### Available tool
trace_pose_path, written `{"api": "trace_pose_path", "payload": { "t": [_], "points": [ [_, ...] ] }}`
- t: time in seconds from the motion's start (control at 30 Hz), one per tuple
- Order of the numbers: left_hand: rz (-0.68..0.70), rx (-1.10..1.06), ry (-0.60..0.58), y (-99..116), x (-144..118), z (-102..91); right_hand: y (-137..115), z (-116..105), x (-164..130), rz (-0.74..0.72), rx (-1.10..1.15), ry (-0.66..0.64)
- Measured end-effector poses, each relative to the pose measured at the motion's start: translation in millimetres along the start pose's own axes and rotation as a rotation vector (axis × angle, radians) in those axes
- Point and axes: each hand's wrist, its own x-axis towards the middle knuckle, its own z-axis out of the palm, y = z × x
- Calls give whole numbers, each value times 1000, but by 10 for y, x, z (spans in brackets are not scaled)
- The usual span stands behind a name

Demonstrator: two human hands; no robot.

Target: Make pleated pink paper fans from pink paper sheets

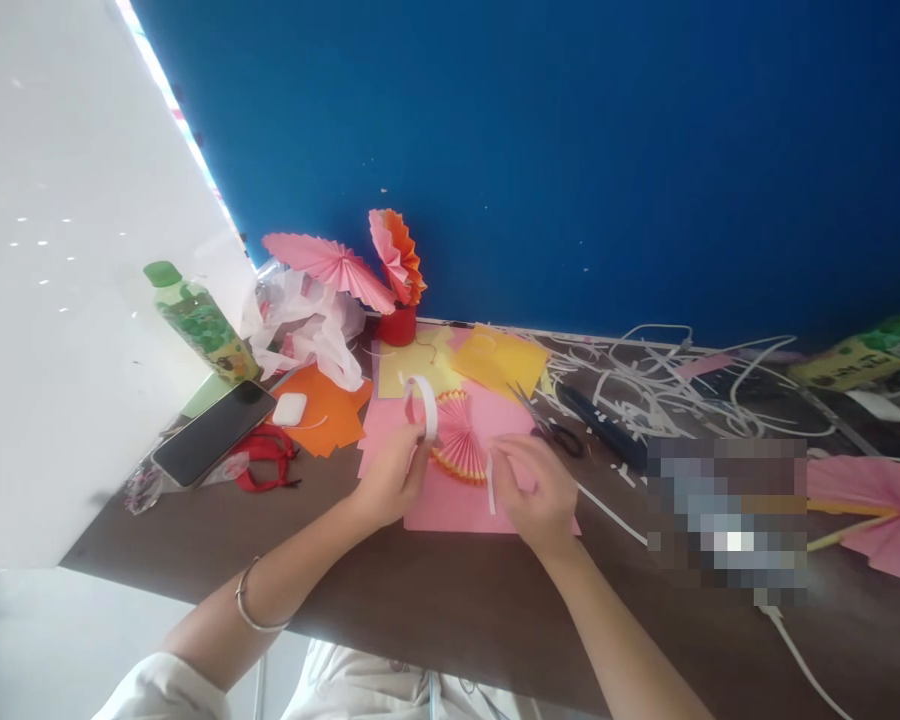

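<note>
Right now we have both hands low over the pink paper sheet [457,500] spread on the brown worktop [435,590]. Our left hand [391,478] is closed in a narrow grip on a white tape roll [422,402], which stands on edge above the fingers. Our right hand [538,488] pinches a short white strip [490,490] that hangs down from the fingertips — a tight, small grip. Between the two hands lies a pleated pink-and-orange paper fan [459,440], resting on the sheet and touching neither hand that we can tell.

Just beyond the right hand lie scissors [547,425], and past them a heap of white paper trimmings [667,385] spreads toward the blue wall [570,150]. Behind the sheet are yellow papers [487,362] and a red cup [398,325] holding two finished fans. To the left sit orange paper [328,415], a white earbud case [289,408], a phone [214,432] and a green-capped bottle [199,320] — all well apart from the hands.
</note>
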Motion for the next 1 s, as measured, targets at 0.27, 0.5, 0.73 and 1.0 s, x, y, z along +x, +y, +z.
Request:
{"api": "trace_pose_path", "payload": {
  "t": [0.27, 0.5, 0.73, 1.0],
  "points": [
    [82, 116, -94, -170, 22, -32, 140, -10, 36, 35, -136, 109],
    [288, 268, -135, -189, 50, -39, 204, -34, 14, 214, -54, 141],
    [382, 382, -59, -233, 71, -47, 298, -96, 44, 516, -42, -183],
    [292, 446, -45, -302, 81, -61, 293, -40, 19, 861, 101, -416]
  ]
}}
